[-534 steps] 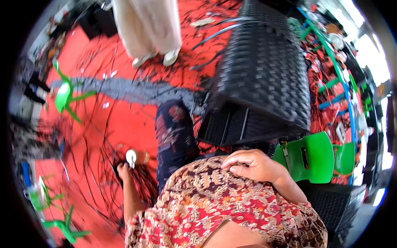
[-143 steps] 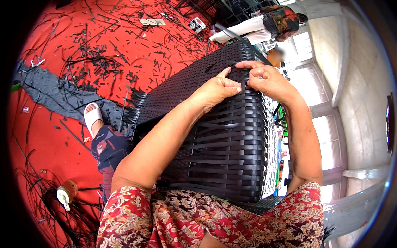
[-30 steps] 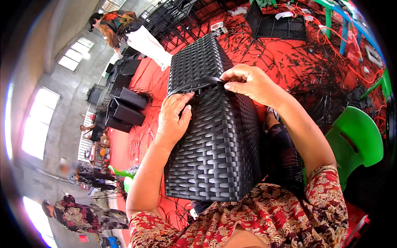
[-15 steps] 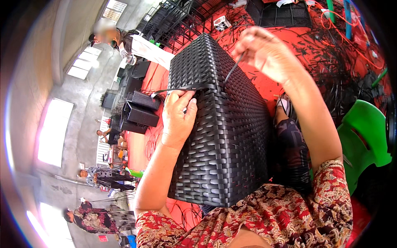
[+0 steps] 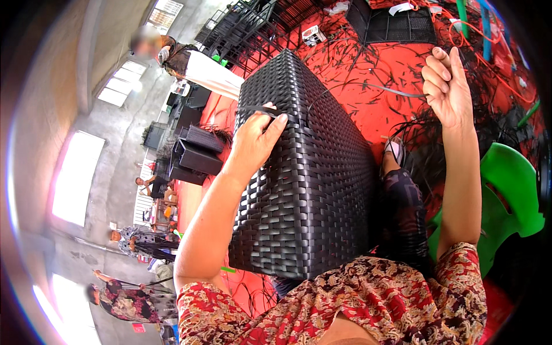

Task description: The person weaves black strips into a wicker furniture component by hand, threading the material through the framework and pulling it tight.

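- Woven black box [image 5: 276,230] stands tilted in front of the torso, one corner edge facing the person.
- Left hand [image 5: 257,138] at its upper left edge, thumb and fingers pinching a short black strip [image 5: 260,110].
- Right hand [image 5: 447,86] raised well clear of the box, fingers curled on the end of a long strip [image 5: 397,91] that arcs back toward the box's upper corner. Can't tell if both strips are one piece.
- In the way: bent leg [image 5: 402,201] close along the box's right side; green chair [image 5: 509,184] partly behind the right forearm.
- Red floor [image 5: 362,118] littered with black offcuts [image 5: 402,66].
- Beyond: black metal frames [image 5: 244,26], small white unit [image 5: 313,35], orange cable [image 5: 506,80].
- Left: dark woven pieces [image 5: 198,155]; co-worker in white trousers [image 5: 213,72] past the box's far end.
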Demonstrator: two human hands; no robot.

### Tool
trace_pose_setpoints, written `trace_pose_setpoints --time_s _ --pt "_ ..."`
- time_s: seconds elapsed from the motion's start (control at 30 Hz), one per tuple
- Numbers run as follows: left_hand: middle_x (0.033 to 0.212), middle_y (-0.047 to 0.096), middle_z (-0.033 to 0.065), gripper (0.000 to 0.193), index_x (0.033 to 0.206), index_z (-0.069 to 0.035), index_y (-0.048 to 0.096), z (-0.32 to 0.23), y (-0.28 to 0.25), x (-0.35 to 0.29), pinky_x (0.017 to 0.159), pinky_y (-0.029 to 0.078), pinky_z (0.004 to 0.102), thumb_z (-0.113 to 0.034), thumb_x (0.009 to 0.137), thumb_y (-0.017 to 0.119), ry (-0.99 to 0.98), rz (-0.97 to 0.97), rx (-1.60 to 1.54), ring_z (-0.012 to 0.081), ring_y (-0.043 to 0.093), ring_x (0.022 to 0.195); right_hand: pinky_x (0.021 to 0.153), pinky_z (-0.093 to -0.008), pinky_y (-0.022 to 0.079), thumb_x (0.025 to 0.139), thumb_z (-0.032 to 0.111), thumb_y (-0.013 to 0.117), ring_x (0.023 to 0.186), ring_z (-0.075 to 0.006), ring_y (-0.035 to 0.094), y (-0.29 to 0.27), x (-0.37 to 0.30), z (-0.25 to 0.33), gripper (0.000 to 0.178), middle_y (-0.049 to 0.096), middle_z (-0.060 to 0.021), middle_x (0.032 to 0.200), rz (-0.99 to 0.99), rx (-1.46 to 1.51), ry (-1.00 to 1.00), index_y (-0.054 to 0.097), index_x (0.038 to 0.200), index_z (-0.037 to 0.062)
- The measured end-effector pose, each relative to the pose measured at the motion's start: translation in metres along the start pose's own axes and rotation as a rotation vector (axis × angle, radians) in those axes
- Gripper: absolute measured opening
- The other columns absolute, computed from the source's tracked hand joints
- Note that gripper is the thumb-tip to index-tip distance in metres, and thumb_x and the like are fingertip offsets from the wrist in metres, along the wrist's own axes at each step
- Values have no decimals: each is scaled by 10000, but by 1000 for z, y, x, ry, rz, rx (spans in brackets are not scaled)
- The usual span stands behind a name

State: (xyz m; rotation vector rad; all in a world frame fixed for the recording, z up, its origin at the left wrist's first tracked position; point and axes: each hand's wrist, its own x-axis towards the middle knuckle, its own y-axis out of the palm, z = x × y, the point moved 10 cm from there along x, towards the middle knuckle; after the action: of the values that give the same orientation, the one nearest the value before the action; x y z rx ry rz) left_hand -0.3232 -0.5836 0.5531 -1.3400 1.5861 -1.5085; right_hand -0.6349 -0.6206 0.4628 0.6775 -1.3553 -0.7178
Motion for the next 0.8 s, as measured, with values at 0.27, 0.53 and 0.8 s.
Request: trace_pose_setpoints --time_s 0.27,0.53,0.8 --pt "1164 578 188 342 1148 25 559 14 7 3 956 408 320 -209 899 559 38 -277 -285 271 542 1119 370 -192 240 971 344 408 468 -52 291 -5 -11 -11 322 341 27 625 -54 -8 15 504 904 44" --pt "1255 525 176 246 953 -33 688 9 22 4 1036 288 362 -178 759 728 38 -133 -499 250 425 1232 357 -219 259 979 323 397 463 -80 302 -2 -25 -28 331 357 -6 634 -44 153 40 495 905 16" --pt "1285 501 166 138 868 -4 695 15 27 7 969 370 318 -86 757 707 -63 -149 -768 224 499 1133 413 -216 296 973 277 425 512 -85 319 5 -29 -9 306 343 0 638 -40 247 -33 489 884 -9"
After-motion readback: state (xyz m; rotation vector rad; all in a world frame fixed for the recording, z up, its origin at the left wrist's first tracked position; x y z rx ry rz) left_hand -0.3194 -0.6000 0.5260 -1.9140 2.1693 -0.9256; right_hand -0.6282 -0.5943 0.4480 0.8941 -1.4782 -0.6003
